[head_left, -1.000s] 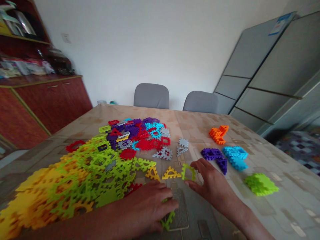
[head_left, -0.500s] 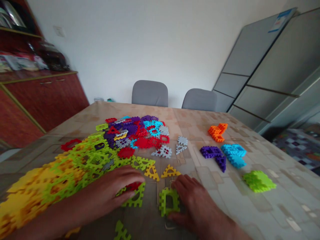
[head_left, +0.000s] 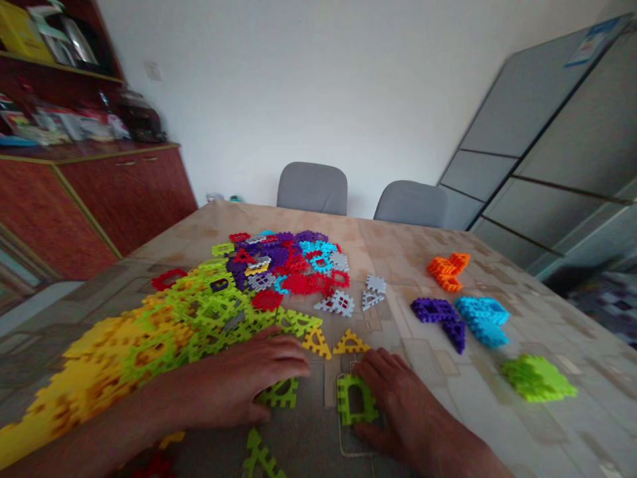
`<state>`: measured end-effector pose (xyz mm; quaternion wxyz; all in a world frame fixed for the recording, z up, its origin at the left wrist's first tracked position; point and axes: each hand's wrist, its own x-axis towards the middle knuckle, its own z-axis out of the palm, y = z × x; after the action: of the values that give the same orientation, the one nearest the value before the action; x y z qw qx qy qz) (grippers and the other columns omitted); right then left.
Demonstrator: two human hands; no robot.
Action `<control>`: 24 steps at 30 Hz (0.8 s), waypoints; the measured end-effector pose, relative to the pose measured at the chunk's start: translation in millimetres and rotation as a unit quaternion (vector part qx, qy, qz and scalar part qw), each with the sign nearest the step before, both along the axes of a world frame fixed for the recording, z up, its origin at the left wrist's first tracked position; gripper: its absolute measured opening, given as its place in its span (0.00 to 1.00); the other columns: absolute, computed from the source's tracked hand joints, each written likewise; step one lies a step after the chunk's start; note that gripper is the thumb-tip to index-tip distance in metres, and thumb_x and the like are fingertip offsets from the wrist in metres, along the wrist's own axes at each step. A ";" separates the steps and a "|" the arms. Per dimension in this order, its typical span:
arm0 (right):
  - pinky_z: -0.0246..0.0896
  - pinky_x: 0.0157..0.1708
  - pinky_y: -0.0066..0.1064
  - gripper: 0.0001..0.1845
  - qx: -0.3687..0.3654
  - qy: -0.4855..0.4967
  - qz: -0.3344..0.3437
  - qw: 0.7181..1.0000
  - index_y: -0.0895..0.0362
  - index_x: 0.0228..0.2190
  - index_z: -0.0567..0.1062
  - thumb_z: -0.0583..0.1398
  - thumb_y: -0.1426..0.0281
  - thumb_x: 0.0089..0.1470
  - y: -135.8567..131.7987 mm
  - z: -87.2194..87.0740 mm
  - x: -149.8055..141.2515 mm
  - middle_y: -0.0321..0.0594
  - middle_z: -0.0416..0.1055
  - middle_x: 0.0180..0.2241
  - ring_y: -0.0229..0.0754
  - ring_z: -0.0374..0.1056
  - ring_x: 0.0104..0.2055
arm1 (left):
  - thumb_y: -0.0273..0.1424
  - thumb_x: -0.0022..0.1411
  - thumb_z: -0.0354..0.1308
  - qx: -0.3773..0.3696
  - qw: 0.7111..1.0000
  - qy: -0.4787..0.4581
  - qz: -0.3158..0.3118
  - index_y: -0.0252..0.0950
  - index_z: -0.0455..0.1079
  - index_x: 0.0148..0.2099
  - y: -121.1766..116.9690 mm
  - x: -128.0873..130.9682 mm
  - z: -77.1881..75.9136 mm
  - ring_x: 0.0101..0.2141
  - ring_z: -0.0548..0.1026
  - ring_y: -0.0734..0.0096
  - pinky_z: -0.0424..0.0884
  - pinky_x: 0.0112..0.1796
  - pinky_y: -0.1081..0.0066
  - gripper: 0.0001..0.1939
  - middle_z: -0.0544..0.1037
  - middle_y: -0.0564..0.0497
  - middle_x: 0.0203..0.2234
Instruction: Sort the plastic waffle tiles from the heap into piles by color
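Observation:
My left hand (head_left: 269, 372) hovers palm down with thumb and fingers apart, nothing visible in it. Partly beneath its fingers lies a lime-green toothed plastic building piece (head_left: 284, 394) with an arched cut-out. My right hand (head_left: 395, 392) has its fingers and thumb at the right side of a lime-green window-frame piece (head_left: 343, 401), holding it at the table. Just beyond the hands are two yellow triangular pieces, one on the left (head_left: 317, 343) and one on the right (head_left: 351, 342). Closer to me is another green piece (head_left: 259, 455), cut by the lower edge.
A heap of yellow pieces (head_left: 107, 342), green pieces (head_left: 212, 312) and mixed red and purple ones covers the left of the table. Stacks in orange (head_left: 448, 271), purple (head_left: 435, 312), blue (head_left: 482, 318) and green (head_left: 537, 378) stand at right. Grey chairs (head_left: 312, 189) line the far edge.
The view has turned left. A red piece under my left fingers no longer shows there; a red piece now shows at the lower left. My right hand stays at the green frame piece.

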<state>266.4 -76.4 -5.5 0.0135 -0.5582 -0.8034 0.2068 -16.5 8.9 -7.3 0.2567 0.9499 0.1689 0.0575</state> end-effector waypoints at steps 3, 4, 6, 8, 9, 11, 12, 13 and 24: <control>0.58 0.56 0.47 0.25 0.015 -0.002 -0.003 1.000 0.60 0.49 0.74 0.66 0.67 0.49 5.0 2.2 6.9 0.50 0.71 0.52 0.56 0.64 0.54 | 0.23 0.54 0.70 0.026 0.999 0.006 0.028 0.47 0.68 0.58 -2.1 3.2 -7.3 0.57 0.68 0.53 0.60 0.60 0.57 0.32 0.75 0.51 0.52; 0.58 0.56 0.47 0.25 0.018 -0.002 -0.002 1.000 0.60 0.49 0.74 0.66 0.67 0.49 6.3 2.2 8.6 0.50 0.71 0.52 0.56 0.64 0.54 | 0.25 0.54 0.72 0.037 0.998 0.014 0.048 0.46 0.67 0.59 -3.4 5.3 -10.2 0.56 0.69 0.53 0.62 0.59 0.57 0.32 0.75 0.50 0.52; 0.58 0.56 0.47 0.25 0.020 -0.003 0.000 1.000 0.60 0.49 0.74 0.66 0.67 0.48 8.1 1.1 11.2 0.51 0.70 0.53 0.57 0.63 0.54 | 0.30 0.53 0.74 0.062 0.993 0.033 0.099 0.45 0.66 0.61 -6.7 10.9 -15.8 0.56 0.69 0.49 0.65 0.56 0.56 0.36 0.73 0.47 0.55; 0.58 0.56 0.48 0.25 0.024 0.001 0.005 1.000 0.60 0.49 0.74 0.66 0.66 0.49 8.7 -0.8 12.8 0.52 0.70 0.53 0.57 0.63 0.54 | 0.34 0.52 0.75 0.084 0.984 0.050 0.147 0.43 0.67 0.62 -10.2 17.8 -19.8 0.55 0.70 0.46 0.67 0.55 0.54 0.37 0.73 0.44 0.56; 0.58 0.56 0.48 0.25 0.027 0.005 0.008 1.000 0.59 0.49 0.74 0.66 0.66 0.49 8.8 -1.7 13.5 0.51 0.70 0.53 0.57 0.63 0.54 | 0.35 0.52 0.75 0.093 0.981 0.056 0.164 0.42 0.68 0.61 -11.8 21.1 -20.8 0.54 0.71 0.45 0.68 0.53 0.53 0.35 0.74 0.43 0.55; 0.58 0.55 0.47 0.24 0.033 0.016 0.015 0.999 0.58 0.48 0.74 0.67 0.66 0.49 9.3 -2.8 15.3 0.50 0.70 0.52 0.56 0.63 0.54 | 0.36 0.53 0.74 0.106 0.976 0.063 0.181 0.42 0.70 0.59 -14.1 25.7 -20.8 0.52 0.73 0.45 0.71 0.51 0.53 0.32 0.75 0.43 0.53; 0.58 0.55 0.47 0.24 0.035 0.020 0.017 0.999 0.58 0.48 0.74 0.67 0.66 0.48 9.7 -2.7 16.6 0.49 0.70 0.51 0.55 0.64 0.53 | 0.37 0.54 0.74 0.113 0.975 0.060 0.183 0.42 0.70 0.59 -14.6 26.5 -20.0 0.52 0.74 0.45 0.71 0.50 0.53 0.31 0.76 0.43 0.52; 0.58 0.54 0.47 0.25 0.035 0.024 0.019 0.999 0.58 0.49 0.73 0.68 0.66 0.48 10.3 -2.2 18.1 0.48 0.71 0.51 0.55 0.64 0.52 | 0.38 0.55 0.73 0.118 0.975 0.052 0.181 0.42 0.70 0.58 -14.5 26.2 -18.8 0.52 0.74 0.46 0.71 0.50 0.54 0.30 0.76 0.43 0.53; 0.60 0.54 0.48 0.29 0.021 0.030 0.024 0.999 0.58 0.50 0.73 0.71 0.64 0.48 10.6 0.2 19.9 0.49 0.70 0.51 0.56 0.64 0.53 | 0.36 0.72 0.52 0.135 0.962 -0.053 0.231 0.44 0.72 0.58 30.5 -23.9 -15.6 0.56 0.73 0.56 0.69 0.57 0.58 0.16 0.77 0.47 0.55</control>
<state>286.3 -65.9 -5.3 0.0443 -0.5317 -0.8203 0.2063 -40.4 39.4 -22.9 0.1144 0.9064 0.3605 0.1881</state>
